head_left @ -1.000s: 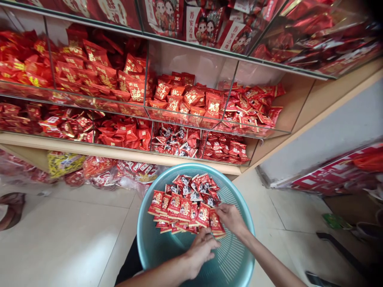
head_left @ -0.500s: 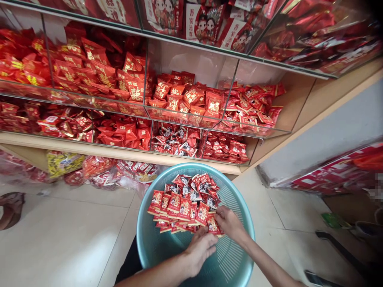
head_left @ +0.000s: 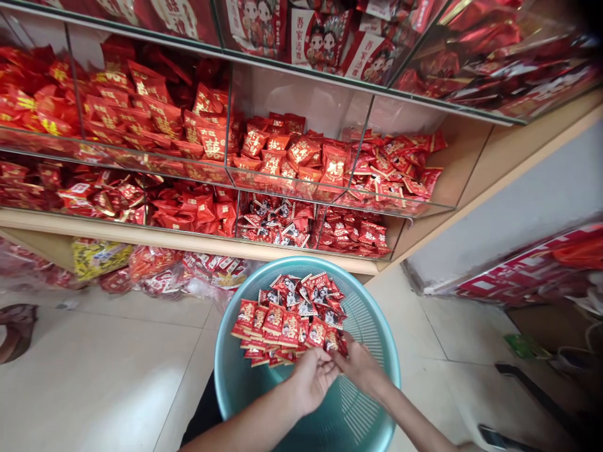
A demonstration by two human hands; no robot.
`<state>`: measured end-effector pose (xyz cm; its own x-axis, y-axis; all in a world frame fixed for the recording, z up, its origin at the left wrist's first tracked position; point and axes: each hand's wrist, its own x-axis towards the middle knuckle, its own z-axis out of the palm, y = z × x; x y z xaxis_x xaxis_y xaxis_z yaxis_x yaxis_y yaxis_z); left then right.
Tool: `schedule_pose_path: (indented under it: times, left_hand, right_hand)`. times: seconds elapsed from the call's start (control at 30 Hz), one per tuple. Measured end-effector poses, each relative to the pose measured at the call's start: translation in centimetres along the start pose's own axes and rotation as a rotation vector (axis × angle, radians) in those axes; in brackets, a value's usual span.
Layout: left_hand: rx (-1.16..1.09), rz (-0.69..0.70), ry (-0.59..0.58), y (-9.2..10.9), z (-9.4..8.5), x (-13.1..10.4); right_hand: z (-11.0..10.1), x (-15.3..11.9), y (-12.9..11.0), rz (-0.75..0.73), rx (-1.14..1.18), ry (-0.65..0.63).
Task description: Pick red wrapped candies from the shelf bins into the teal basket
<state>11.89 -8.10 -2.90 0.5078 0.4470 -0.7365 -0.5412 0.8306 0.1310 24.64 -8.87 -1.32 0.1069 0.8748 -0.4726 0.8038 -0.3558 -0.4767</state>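
Could disturb the overlapping red packets (head_left: pixel 281 328) in the teal basket (head_left: pixel 235 386) by pressing too hard at their right end. Cannot tell grip closure on the end packet (head_left: pixel 331 339) in that basket, with fingertips of the right hand (head_left: pixel 362 365) partly hidden; likewise unclear for the left hand (head_left: pixel 311 380), curled just beside. Compared with half a second ago, brought left fingertips up against right and shifted the end packet inward.

The right hand (head_left: pixel 363 368) obscures part of the end packet (head_left: pixel 331 341). The bottom edge crops the basket (head_left: pixel 219 351); the left edge crops a shod foot (head_left: pixel 19 328). Blur leaves the dark bar (head_left: pixel 528 392) seemingly unidentifiable.
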Motion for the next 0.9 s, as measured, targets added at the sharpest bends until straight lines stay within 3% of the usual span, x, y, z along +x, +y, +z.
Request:
schedule_pose_path:
  times: [0.23, 0.4, 0.6, 0.9]
  left_hand:
    - [0.044, -0.026, -0.011, 0.3, -0.1, -0.2]
    - [0.149, -0.054, -0.029, 0.2, -0.5, -0.2]
    - [0.304, -0.073, -0.030, 0.4, -0.8, -0.5]
    - [0.378, -0.040, -0.036, 0.4, -0.8, -0.9]
  right_hand:
    - [-1.1, -2.6, -1.1, 0.044, -0.290, 0.052]
    - [-0.3, -4.1, -1.8, -0.162, -0.359, -0.250]
    - [1.1, -3.6, -2.5, -0.157, -0.504, -0.439]
    - [0.7, -3.7, -1.8, -0.165, -0.417, -0.329]
